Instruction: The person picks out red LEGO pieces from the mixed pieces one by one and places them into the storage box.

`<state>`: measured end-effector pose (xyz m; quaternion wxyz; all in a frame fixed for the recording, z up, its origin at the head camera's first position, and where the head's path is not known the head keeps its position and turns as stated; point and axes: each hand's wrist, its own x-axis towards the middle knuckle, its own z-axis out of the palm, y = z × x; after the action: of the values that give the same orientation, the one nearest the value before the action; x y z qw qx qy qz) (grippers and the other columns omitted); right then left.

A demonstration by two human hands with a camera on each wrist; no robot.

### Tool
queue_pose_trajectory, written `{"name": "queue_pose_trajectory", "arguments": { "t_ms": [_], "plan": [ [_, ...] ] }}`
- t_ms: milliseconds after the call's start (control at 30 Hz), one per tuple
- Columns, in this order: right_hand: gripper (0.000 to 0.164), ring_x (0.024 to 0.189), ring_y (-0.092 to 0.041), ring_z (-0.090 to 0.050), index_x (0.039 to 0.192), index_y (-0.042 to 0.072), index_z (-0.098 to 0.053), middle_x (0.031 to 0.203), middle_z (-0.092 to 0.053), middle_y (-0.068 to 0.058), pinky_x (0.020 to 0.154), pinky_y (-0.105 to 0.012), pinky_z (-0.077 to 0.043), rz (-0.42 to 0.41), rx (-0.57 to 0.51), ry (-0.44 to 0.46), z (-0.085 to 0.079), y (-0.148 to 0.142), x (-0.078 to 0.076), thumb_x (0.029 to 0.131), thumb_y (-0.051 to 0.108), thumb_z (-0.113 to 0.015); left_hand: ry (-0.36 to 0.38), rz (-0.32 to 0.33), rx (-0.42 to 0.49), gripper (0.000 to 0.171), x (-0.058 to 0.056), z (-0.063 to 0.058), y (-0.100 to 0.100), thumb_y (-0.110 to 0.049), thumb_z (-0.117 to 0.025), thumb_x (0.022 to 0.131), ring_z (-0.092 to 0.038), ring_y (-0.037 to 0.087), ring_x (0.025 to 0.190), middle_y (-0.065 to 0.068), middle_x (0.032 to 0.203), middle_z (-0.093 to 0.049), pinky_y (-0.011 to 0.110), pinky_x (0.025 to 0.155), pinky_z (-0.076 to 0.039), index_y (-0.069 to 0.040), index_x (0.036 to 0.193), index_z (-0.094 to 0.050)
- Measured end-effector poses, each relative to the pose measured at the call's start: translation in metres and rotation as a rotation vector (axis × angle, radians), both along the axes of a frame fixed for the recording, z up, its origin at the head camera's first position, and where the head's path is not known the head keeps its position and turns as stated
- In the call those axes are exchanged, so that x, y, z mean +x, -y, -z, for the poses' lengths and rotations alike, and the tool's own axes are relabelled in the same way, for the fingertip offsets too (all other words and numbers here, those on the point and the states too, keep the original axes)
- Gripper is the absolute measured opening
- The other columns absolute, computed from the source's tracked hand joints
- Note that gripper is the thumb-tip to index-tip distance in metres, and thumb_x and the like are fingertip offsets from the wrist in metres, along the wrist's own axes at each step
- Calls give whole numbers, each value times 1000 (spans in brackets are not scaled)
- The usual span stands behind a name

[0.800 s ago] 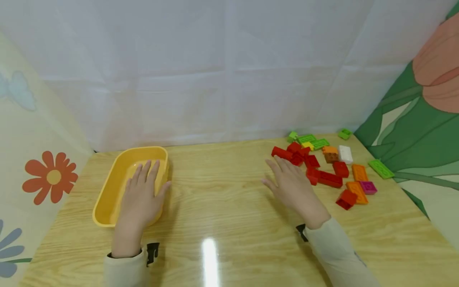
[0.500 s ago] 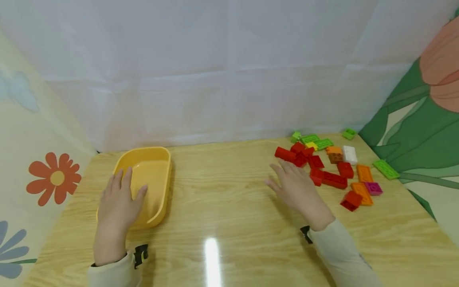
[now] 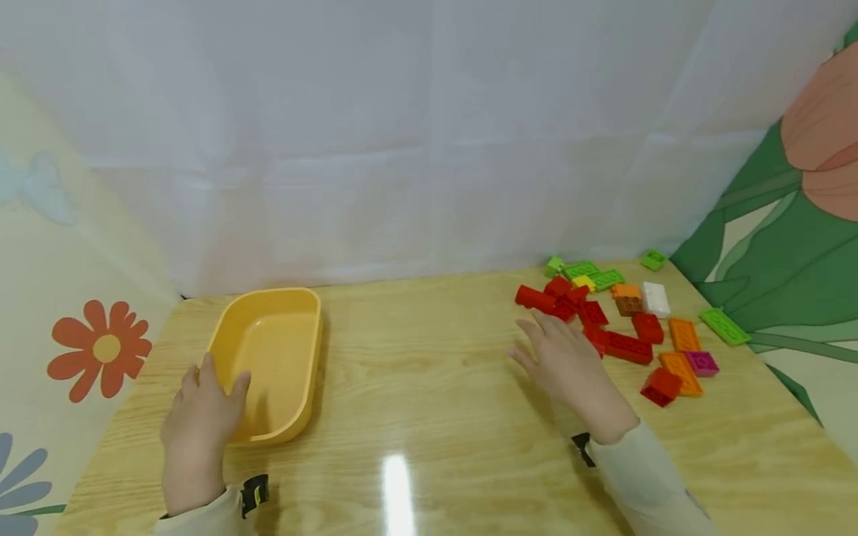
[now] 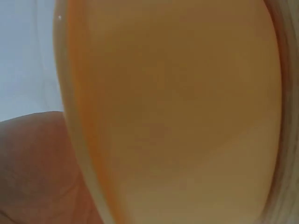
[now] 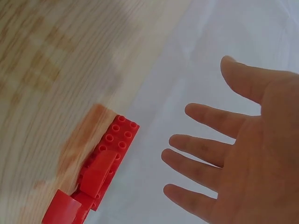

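My left hand point(image 3: 201, 420) is at the near left corner of a yellow plastic tray point(image 3: 316, 350). Its thumb stands apart from the fingers, over the inside of the tray. Whether the fingertips touch the rim is hard to see; in the left wrist view, the tray's wall point(image 4: 177, 112) fills most of the picture. My right hand point(image 3: 570, 368), fingers spread and holding nothing, hovers left of a pile of toy building bricks. Nearest to it are several red bricks point(image 3: 626, 348), some partly hidden behind the hand. In the right wrist view, a studded red brick point(image 5: 122, 135) lies beyond the fingertips.
Around the red bricks lie green plates point(image 3: 724, 326), orange plates point(image 3: 684, 335), a white brick point(image 3: 655, 299), a magenta brick point(image 3: 702, 363) and a yellow brick point(image 3: 584, 283). A white cloth point(image 3: 375, 208) hangs behind the wooden table point(image 3: 415, 387). Flower-patterned panels stand on both sides.
My left hand has moved left and back toward me, from over the tray's middle to its near left corner. The right hand has hardly moved. The head view has shifted slightly.
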<state>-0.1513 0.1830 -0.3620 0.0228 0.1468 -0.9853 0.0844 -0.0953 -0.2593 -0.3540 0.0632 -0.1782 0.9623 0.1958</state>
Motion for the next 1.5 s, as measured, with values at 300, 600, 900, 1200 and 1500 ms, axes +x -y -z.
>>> {"name": "queue_pose_trajectory", "arguments": {
  "t_ms": [300, 600, 900, 1200, 1500],
  "plan": [
    [56, 127, -48, -38, 134, 0, -49, 144, -41, -31, 100, -73, -33, -26, 9, -18, 1, -3, 4, 92, 37, -53, 3, -56, 31, 82, 2, 1, -8, -58, -21, 95, -29, 60, 121, 40, 145, -23, 78, 89, -34, 4, 149, -12],
    [52, 124, -46, -43, 132, 2, -52, 141, -46, -30, 102, -65, -39, -72, -27, -8, 3, 12, 0, 92, 35, -54, -72, 61, 8, 75, -17, -13, -31, -52, -25, 97, -37, 55, 121, 37, 144, -32, 73, 88, -40, 3, 148, -18],
    [53, 125, -45, -43, 133, 4, -51, 142, -46, -27, 104, -63, -38, -68, -28, 34, 2, 21, 9, 92, 36, -54, -168, 179, 15, 58, -24, -4, -50, -26, -39, 97, -43, 49, 122, 35, 141, -40, 67, 89, -45, 2, 146, -26],
    [54, 125, -43, -44, 133, 5, -51, 142, -46, -26, 103, -63, -39, -98, -48, 30, 1, 20, 16, 92, 38, -53, -258, 195, 279, 57, -26, 19, -56, -7, -41, 93, -42, 43, 127, 26, 150, -32, 64, 98, -43, -1, 147, -24],
    [55, 125, -44, -43, 134, 3, -49, 143, -44, -28, 103, -65, -37, -99, -50, 45, -7, 11, 17, 92, 38, -53, -320, 145, 794, 62, -31, 40, -82, 0, -44, 93, -28, 44, 135, 29, 154, -21, 60, 111, -31, 3, 148, -16]
  ]
}}
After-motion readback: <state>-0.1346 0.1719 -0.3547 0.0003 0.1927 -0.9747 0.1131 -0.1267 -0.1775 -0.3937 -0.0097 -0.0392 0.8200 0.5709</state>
